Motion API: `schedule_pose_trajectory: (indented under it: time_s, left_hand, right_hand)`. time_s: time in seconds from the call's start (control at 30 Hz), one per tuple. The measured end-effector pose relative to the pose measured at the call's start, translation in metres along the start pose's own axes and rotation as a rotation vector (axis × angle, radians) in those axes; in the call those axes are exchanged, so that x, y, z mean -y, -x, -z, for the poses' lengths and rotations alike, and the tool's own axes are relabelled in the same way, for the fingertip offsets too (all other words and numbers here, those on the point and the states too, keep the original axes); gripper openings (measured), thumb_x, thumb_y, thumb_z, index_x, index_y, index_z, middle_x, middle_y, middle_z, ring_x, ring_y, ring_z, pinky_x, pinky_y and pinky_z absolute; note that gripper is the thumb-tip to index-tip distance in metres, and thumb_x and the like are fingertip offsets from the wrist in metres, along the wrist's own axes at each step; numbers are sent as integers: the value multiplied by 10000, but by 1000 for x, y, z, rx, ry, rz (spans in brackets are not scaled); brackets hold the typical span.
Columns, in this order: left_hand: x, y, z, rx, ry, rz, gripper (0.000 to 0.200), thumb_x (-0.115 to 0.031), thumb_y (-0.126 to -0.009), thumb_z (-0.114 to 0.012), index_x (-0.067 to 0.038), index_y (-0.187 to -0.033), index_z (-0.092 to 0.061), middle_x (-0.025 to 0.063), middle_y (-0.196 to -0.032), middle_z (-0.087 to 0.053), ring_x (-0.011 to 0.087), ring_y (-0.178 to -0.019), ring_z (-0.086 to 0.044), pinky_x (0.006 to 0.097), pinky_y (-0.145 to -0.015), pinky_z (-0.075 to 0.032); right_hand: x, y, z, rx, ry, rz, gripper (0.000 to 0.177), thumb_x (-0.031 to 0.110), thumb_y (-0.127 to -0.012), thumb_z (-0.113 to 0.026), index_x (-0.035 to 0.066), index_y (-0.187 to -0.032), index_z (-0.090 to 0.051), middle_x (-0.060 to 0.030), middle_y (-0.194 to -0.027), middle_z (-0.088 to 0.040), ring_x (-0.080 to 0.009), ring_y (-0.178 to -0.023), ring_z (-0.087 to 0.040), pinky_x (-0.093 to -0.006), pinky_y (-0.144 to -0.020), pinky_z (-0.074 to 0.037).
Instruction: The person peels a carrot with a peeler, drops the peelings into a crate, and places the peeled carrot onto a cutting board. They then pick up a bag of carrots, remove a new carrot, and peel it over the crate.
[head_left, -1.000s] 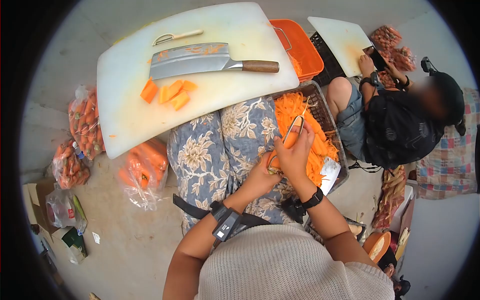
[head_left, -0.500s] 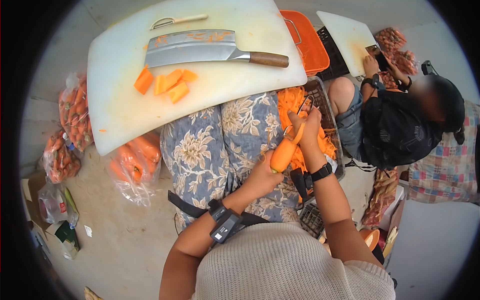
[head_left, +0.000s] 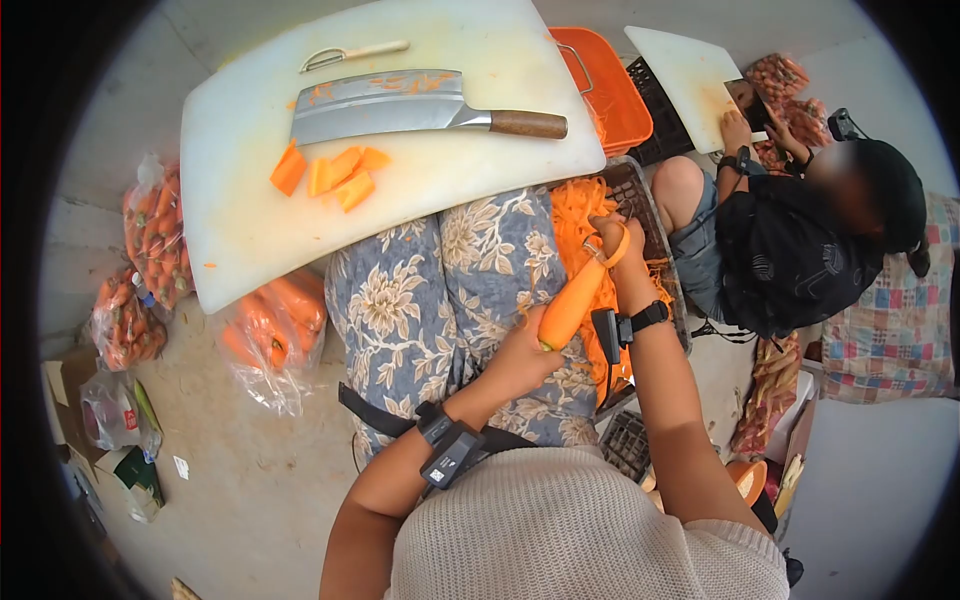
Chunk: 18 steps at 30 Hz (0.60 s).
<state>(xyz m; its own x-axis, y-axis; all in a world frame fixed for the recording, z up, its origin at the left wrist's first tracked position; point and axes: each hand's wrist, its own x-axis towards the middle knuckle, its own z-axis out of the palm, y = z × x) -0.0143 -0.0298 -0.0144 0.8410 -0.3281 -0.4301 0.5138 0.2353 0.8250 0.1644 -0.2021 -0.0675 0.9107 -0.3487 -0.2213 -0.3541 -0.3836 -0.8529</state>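
Note:
An orange carrot [head_left: 572, 306] is gripped near its thick end by my left hand [head_left: 525, 358]. My right hand [head_left: 628, 262] is closed around a peeler [head_left: 592, 250], whose metal head lies against the carrot's far end. A strip of peel [head_left: 620, 245] curls up over the right fingers. Underneath, a heap of carrot peelings [head_left: 578, 215] fills a dark plastic crate [head_left: 676, 275]. On the white cutting board [head_left: 430, 185] are a cleaver [head_left: 385, 105] with a wooden handle, a second peeler [head_left: 355, 52] and several carrot pieces [head_left: 340, 175].
An orange basin [head_left: 615, 85] stands beyond the board. At right a person [head_left: 800, 240] sits by another cutting board [head_left: 690, 85], hands around a dark blade. Bags of carrots [head_left: 155, 240] stand at left, and another carrot bag [head_left: 275, 330] lies below the board.
The peeler has moved along the carrot toward its far end, and a peel strip now loops over my right hand. My left hand keeps its hold. The view has shifted slightly.

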Motion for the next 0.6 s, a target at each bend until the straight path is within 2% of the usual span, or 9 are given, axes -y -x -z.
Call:
schedule_pose_trajectory:
  time_s: [0.07,0.1,0.13,0.2,0.33,0.4,0.53,0.57,0.6]
  left_hand:
    - [3,-1,1,5,-43,-1,627,-7,-692,-570,-73,-1268,-331,29,-719,-485,73,-408,-409,219,-363,-327]
    - [5,-1,2,9,-77,4,632,-3,-688,-569,-73,-1269,-330,32,-720,-486,75,-410,-412,221,-363,-326]
    - [6,-1,2,7,-80,-4,632,-3,-688,-569,-73,-1269,-330,32,-720,-486,75,-410,-412,221,-363,-326]
    - [8,0,2,-40,-171,-35,535,-57,-665,-584,-36,-1167,-398,87,-726,-531,172,-558,-541,295,-496,-411]
    - [0,2,0,-46,-201,-89,549,-58,-670,-588,-38,-1181,-389,86,-730,-529,152,-521,-523,281,-460,-403]
    - [-11,6,-3,-27,-83,57,620,-39,-685,-582,-47,-1256,-340,43,-732,-494,81,-416,-423,224,-377,-338]
    - [-6,6,-4,-37,-73,13,624,-27,-684,-584,-53,-1257,-340,42,-726,-490,80,-409,-410,225,-363,-324]
    - [-6,6,-3,-39,-91,-15,624,-27,-684,-584,-53,-1257,-340,42,-726,-490,80,-409,-410,225,-363,-324]
    - [-5,6,-1,-23,-95,5,636,-42,-684,-589,-45,-1265,-333,53,-731,-502,92,-419,-428,232,-369,-337]
  right_hand:
    - [5,-7,11,177,236,-31,226,107,-686,-695,-61,-747,-557,-126,-732,-586,-199,-595,-559,-334,-538,-468]
    - [11,0,11,176,231,-24,226,107,-686,-695,-61,-747,-557,-126,-732,-586,-199,-595,-559,-334,-538,-468]
    - [19,11,11,129,86,-136,200,94,-699,-682,-65,-745,-570,-132,-741,-598,-197,-599,-565,-330,-538,-466]
    - [23,16,9,81,-126,-278,178,72,-727,-665,-75,-791,-587,-151,-793,-618,-205,-628,-588,-330,-538,-465]
    - [18,13,10,93,-251,-348,183,46,-741,-652,-86,-850,-588,-161,-824,-622,-223,-641,-598,-330,-514,-465]
    - [21,15,10,170,-278,-370,198,27,-743,-647,-94,-886,-582,-168,-839,-617,-235,-651,-601,-331,-496,-469]
    - [35,22,12,226,-292,-368,190,5,-734,-642,-98,-882,-582,-177,-820,-610,-238,-642,-601,-312,-491,-478]
    - [36,24,12,186,-196,-295,190,9,-735,-644,-101,-877,-581,-176,-796,-607,-236,-620,-599,-314,-495,-486]
    - [28,16,13,189,-239,-299,181,10,-739,-639,-99,-871,-581,-180,-796,-606,-235,-607,-597,-317,-486,-488]
